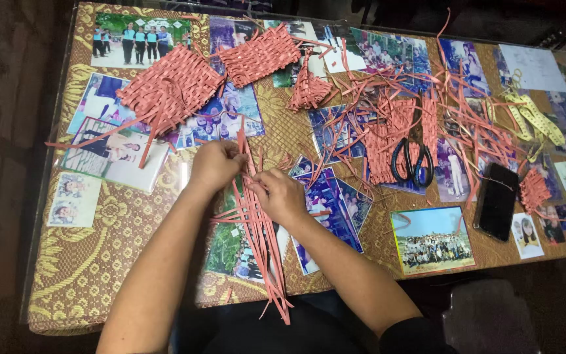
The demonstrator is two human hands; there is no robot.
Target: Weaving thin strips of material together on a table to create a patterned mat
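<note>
In the head view, a bundle of pink paper strips (257, 223) is seen lying lengthwise on the glass-topped desk (86, 275), reaching from the hands down past the near edge. The left hand (214, 165) is closed on the upper ends of the strips, its fingers curled narrowly around them; the right hand (282, 195) is pressed just beside it, its fingers pinched on strips where a few cross pieces are laid over the long ones. Finished woven pink mats (171, 88) are set near the far left, and a smaller woven piece (260, 54) lies beyond them. A loose heap of cut strips (394, 124) is spread to the right, with black-handled scissors (413, 162) resting on it and a dark phone (496, 200) well apart toward the right edge. Photographs (432, 239) are held flat under the glass. It is judged that the thin strips could be torn or creased if pulled too hard, that the few crossings could slip apart if the pinch is loosened, and that the overhanging ends could be snagged at the desk's edge.
</note>
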